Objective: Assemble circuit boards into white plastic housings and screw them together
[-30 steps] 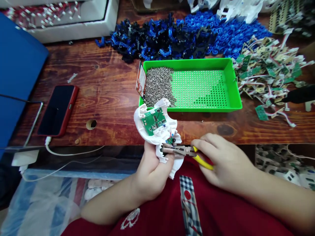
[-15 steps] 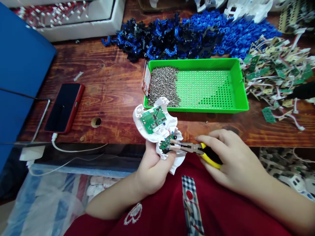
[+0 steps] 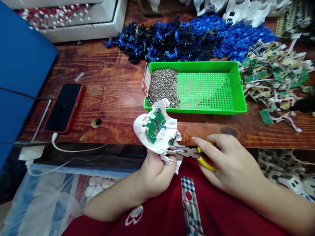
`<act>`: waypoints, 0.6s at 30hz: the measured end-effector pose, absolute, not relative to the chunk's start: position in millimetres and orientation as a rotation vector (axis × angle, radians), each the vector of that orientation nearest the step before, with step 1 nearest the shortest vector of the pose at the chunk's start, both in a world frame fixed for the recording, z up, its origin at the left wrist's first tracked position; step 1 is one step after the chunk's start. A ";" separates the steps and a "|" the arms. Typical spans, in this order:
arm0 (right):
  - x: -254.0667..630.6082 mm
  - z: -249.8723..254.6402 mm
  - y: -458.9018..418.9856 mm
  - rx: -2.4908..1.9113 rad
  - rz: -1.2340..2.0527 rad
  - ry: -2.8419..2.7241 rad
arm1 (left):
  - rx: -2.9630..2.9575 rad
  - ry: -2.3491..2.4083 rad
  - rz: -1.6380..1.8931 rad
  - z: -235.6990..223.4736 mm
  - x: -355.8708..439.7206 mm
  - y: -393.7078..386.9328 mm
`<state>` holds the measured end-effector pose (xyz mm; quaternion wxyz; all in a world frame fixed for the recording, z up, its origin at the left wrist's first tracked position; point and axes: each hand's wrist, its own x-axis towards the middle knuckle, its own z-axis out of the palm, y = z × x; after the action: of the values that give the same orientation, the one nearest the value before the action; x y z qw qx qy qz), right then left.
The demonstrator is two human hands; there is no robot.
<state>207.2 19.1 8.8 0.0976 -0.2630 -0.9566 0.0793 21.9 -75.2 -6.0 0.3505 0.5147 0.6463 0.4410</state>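
My left hand (image 3: 155, 173) is closed around a white plastic housing (image 3: 142, 129) that carries a green circuit board (image 3: 155, 124), held just off the table's front edge. My right hand (image 3: 228, 160) grips yellow-handled pliers (image 3: 189, 153). The plier jaws point left and meet the lower edge of the housing, where small wires and a tiny board show. Just beyond the housing a green perforated tray (image 3: 233, 88) holds a heap of small silver screws (image 3: 162, 83) at its left end.
A red-cased phone (image 3: 64, 106) on a white cable lies at the left of the wooden table (image 3: 115, 95). Piles of blue and black plastic parts (image 3: 182, 37) lie behind the tray. Loose circuit boards with wires (image 3: 273, 72) are heaped at the right.
The housing has tilted so its board faces more to the right. The plier jaws have shifted slightly lower against the housing's bottom edge. Both hands stay close together.
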 end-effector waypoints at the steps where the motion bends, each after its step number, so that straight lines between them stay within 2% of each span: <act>1: 206.8 9.9 18.2 -0.776 0.210 -2.829 | 1.393 1.682 1.113 -5.6 20.7 -74.7; 12: 204.4 12.8 12.0 -0.780 0.102 -2.854 | 1.367 1.617 0.989 -2.8 18.3 -72.8; 18: 201.6 6.2 11.4 -0.800 0.349 -2.841 | 1.451 1.682 0.966 -1.4 19.9 -70.8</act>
<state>201.6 11.4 6.2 0.0849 -0.2681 -0.9525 0.1171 19.9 -70.8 -1.4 0.3517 0.5608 0.6500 0.3732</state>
